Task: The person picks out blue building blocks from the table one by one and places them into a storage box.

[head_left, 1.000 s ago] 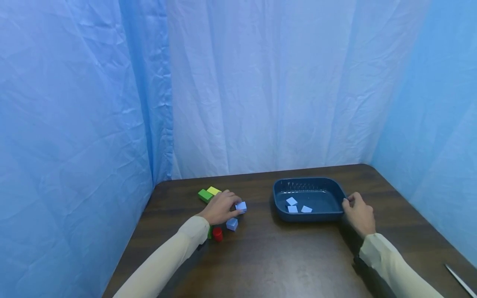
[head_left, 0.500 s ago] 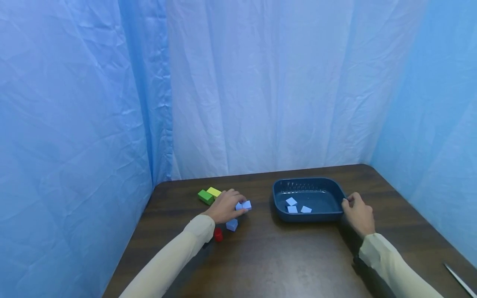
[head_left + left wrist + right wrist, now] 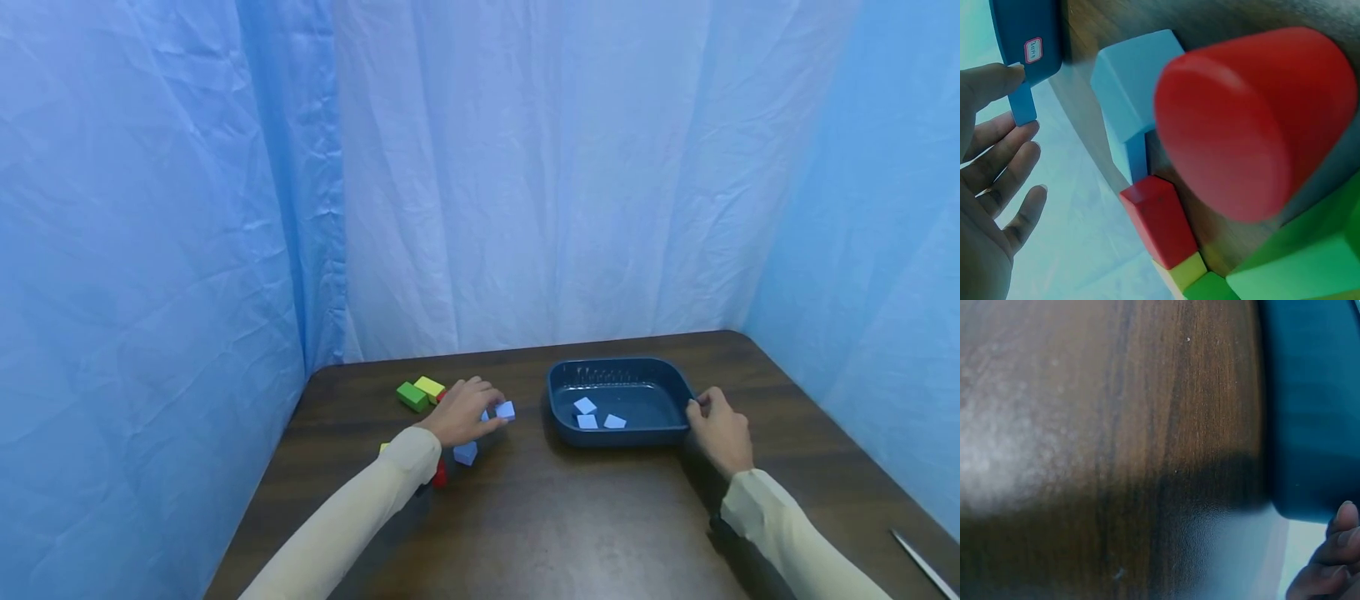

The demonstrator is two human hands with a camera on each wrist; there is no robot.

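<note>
left hand (image 3: pixel 463 413): thumb and fingertips pinching a blue block (image 3: pixel 506 411), left of the dark blue tray (image 3: pixel 637 437) and apart from it. right hand (image 3: pixel 723 432): pinching the tray's right rim, well apart from left hand. tray contents: three blue blocks (image 3: pixel 587 422). risks, judged: scant fingertip contact could drop the block short of the rim; the low left sleeve (image 3: pixel 367 510) could knock the red cylinder (image 3: pixel 1235 125).

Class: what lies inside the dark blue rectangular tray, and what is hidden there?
Three pale blue blocks lie inside the dark blue rectangular tray, mostly toward its near left in the head view. The near wall covers the floor strip just behind it; anything there cannot be seen.
</note>
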